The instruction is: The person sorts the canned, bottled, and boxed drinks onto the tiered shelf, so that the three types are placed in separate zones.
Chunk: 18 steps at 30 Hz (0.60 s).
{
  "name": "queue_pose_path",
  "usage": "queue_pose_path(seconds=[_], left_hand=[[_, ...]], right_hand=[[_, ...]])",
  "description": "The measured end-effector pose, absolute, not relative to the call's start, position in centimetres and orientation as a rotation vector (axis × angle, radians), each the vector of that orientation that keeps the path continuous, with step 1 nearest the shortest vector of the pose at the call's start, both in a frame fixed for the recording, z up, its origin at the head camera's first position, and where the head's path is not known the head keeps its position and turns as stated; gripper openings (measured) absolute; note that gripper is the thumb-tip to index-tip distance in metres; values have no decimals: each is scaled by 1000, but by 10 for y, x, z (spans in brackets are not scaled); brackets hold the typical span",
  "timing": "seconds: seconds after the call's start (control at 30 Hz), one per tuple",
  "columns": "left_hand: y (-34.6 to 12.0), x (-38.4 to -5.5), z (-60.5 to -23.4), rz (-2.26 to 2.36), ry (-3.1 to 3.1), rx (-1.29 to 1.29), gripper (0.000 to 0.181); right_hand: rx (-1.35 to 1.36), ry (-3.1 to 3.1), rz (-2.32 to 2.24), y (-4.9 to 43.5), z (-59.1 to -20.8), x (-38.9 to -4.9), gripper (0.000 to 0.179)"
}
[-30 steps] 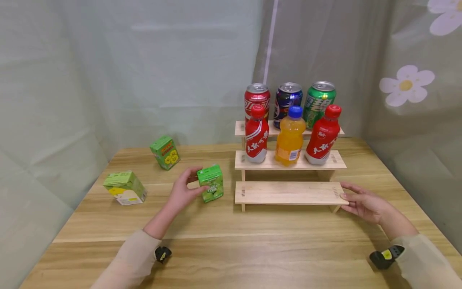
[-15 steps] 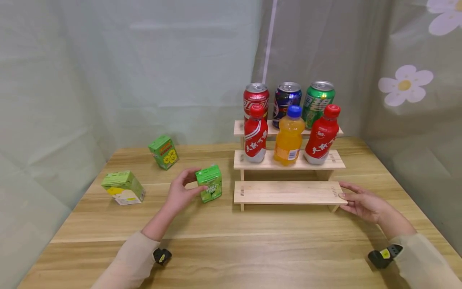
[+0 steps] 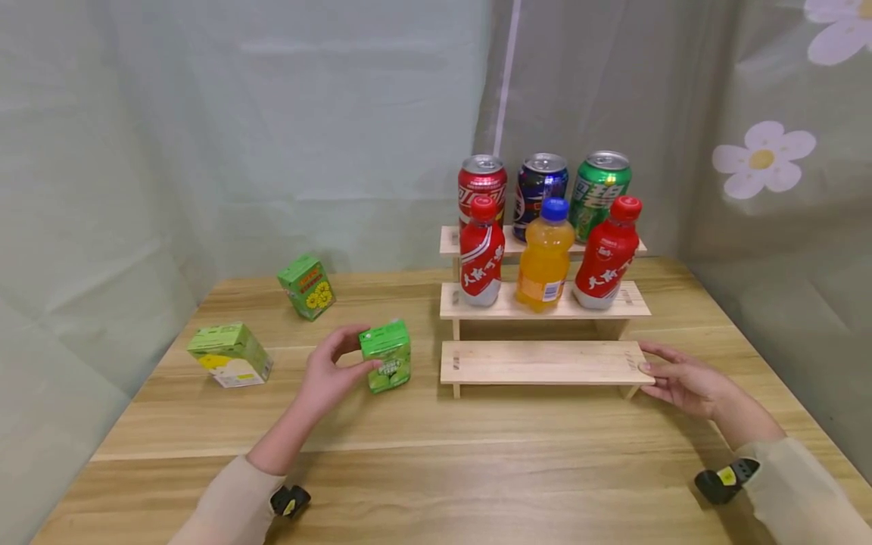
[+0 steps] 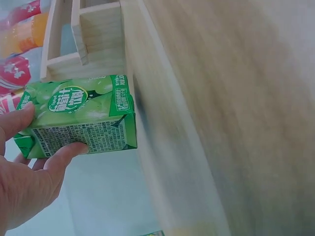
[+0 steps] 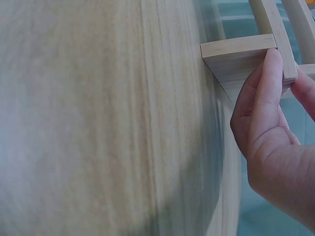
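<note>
Fingers of the left hand (image 3: 330,378) were grasping a green drink carton (image 3: 391,365) from its left side, with the thumb against the printed front. The carton was upright with a slight lean, to the left of a three-step wooden rack and apart from it; whether its base touched the surface (image 3: 477,469) could not be told. In the left wrist view, one printed face and a side covered in small text showed.

The right hand (image 3: 688,384) gripped the right end of the rack's lowest shelf (image 3: 545,363), thumb on top and fingers beneath, close to the leg (image 5: 236,48) seen in the right wrist view.

On the middle shelf (image 3: 635,301) stood a red-and-white bottle (image 3: 481,265) at the left, an orange bottle (image 3: 543,261) with a blue cap in the centre, and a second red-and-white bottle (image 3: 605,265) at the right. Behind them, on the top shelf (image 3: 448,241), were a red can (image 3: 482,182), a dark blue can (image 3: 541,185) and a green can (image 3: 601,185), in that order from the left.

Farther left on the surface sat two more cartons: a green one with yellow flowers (image 3: 306,288) toward the back, and a pale green-and-yellow one (image 3: 232,354) nearer the left edge.
</note>
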<state>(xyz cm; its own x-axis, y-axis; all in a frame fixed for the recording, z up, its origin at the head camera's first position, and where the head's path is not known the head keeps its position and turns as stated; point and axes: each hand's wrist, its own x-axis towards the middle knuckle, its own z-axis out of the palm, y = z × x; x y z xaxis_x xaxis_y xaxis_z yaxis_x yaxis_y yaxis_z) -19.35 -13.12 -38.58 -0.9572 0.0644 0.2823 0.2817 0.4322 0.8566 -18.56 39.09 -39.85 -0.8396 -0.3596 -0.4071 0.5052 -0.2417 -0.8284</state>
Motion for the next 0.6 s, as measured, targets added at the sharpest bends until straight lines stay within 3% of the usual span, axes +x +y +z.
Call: queue_pose_path(seconds=[0.6], left_hand=[[-107, -158, -356, -1814, -2347, -469, 55]], right_hand=[[192, 1464, -2120, 391, -398, -186, 36]])
